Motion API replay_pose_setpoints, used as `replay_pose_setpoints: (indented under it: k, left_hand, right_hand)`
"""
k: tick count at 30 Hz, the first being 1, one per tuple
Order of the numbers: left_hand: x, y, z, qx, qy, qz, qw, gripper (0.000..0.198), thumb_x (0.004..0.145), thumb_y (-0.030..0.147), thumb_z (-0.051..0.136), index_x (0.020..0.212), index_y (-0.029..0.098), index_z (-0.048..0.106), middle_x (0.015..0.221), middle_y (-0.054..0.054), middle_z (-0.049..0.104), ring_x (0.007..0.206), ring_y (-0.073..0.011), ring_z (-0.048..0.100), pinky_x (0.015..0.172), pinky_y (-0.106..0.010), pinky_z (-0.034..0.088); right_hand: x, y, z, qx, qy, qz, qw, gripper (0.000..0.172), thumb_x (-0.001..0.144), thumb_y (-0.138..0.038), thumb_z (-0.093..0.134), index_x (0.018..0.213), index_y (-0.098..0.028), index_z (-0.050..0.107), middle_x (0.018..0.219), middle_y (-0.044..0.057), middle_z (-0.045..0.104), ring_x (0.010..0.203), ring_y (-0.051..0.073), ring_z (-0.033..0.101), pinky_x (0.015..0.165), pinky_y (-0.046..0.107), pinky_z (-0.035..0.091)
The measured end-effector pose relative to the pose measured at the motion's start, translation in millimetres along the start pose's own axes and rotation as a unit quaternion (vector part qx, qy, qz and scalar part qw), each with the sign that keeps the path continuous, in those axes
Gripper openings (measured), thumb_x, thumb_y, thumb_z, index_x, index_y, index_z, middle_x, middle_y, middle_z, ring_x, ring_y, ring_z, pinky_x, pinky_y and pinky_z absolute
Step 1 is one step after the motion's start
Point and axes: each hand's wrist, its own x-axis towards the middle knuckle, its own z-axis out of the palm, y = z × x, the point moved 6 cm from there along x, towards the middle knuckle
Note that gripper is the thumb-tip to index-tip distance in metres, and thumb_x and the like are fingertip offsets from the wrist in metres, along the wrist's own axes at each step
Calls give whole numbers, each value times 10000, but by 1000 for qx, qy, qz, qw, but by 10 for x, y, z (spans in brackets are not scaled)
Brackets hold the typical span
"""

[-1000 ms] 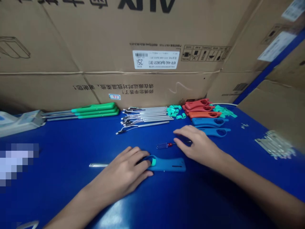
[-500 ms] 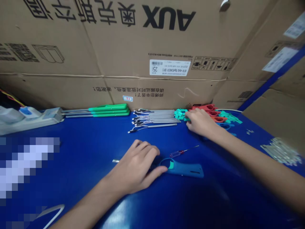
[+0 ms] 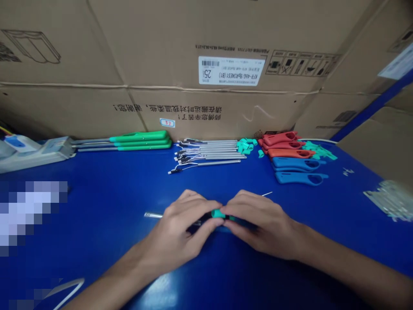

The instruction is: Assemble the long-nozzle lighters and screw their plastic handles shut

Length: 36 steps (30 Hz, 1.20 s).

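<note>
My left hand (image 3: 183, 224) and my right hand (image 3: 263, 224) meet fingertip to fingertip just above the table. Between them a small teal sleeve-like piece (image 3: 217, 213) is pinched, with thumb and forefinger of each hand closed at it. Dark parts show in the hollow of my left hand. A silver metal tube (image 3: 153, 215) sticks out to the left past that hand. Under the fingertips a strip of the blue lighter handle (image 3: 222, 229) shows; most of it is covered by my right hand. The thin shaft of a screwdriver (image 3: 267, 194) pokes out behind the right hand.
Along the back lie green-handled lighters (image 3: 142, 142), silver tubes with wires (image 3: 216, 150), a pile of teal pieces (image 3: 247, 145), red handles (image 3: 280, 138) and blue handles (image 3: 300, 178). A power strip (image 3: 38, 153) sits left, clear small parts (image 3: 387, 200) right. Cardboard (image 3: 155, 56) stands behind.
My right hand has come from the teal pile at the back to my left hand, bringing a teal piece. Left fingers have closed at it. The view has tipped downward.
</note>
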Motion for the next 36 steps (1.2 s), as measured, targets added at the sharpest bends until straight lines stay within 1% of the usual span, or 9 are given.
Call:
replay_pose_setpoints:
  k: [2,6,8,11,14,18,21,27,36]
  left_hand:
    - [14,-59,-79,23,16,-18,999,185,878,110,657,1041,197,642,913,-31,735,811,-163,671,786,-330,521]
    - [31,-108,-166,52,-11,20,998,147,848,77,617,941,191,617,907,-52,741,864,-183,701,808,-343,546]
    - [29,-99,-165,70,-35,47,996,132,850,62,592,884,189,602,898,-60,745,874,-187,707,806,-350,543]
    - [25,-91,-171,91,-48,60,993,139,844,47,592,831,186,587,901,-59,741,874,-185,700,802,-349,532]
    - [37,-190,-256,87,-18,1,996,124,841,81,637,870,191,586,928,-42,725,888,-174,692,821,-327,530]
    - [34,-448,-420,93,10,-106,990,164,858,210,681,1014,205,631,947,-18,713,835,-155,683,785,-282,545]
    - [-8,-571,-506,125,-15,-117,985,135,875,276,682,996,215,671,949,-20,724,850,-170,689,793,-291,548]
    - [-176,-609,-696,254,13,-74,964,192,915,245,642,1106,241,656,1033,-38,714,957,-225,669,846,-384,521]
    - [-207,-567,-541,148,-34,-87,985,195,947,161,586,1120,210,659,1029,-56,724,951,-193,674,839,-346,563]
  right_hand:
    - [-20,48,-35,-12,-27,31,999,225,933,-213,649,1146,-163,600,977,71,705,881,171,644,786,298,532]
    - [-102,102,50,-68,-183,95,976,433,842,-488,750,1111,-163,652,1060,92,664,949,238,632,819,380,538]
    - [-141,110,93,-88,-233,118,961,400,853,-473,742,1102,-171,666,1116,102,635,992,259,623,849,411,537]
    - [-168,136,98,-87,-257,162,949,184,929,-296,665,1074,-182,663,1182,100,603,1060,251,609,901,407,528]
    - [-187,169,54,-60,-262,191,944,116,935,-218,613,1041,-182,643,1192,91,597,1147,251,574,965,402,503]
    - [-241,222,-34,-28,-250,201,947,117,921,-200,595,1031,-193,635,1138,75,603,1089,218,585,970,384,505]
    - [-288,273,-100,-42,-224,197,954,143,919,-191,570,1032,-217,654,1164,88,585,1080,226,592,923,382,528]
    - [-359,347,-187,-82,-190,190,960,179,939,-178,516,1010,-266,654,1240,77,562,1024,195,646,861,330,563]
    - [-396,398,-236,-118,-133,148,973,177,927,-187,536,1050,-272,631,1277,74,596,1089,225,651,870,355,576]
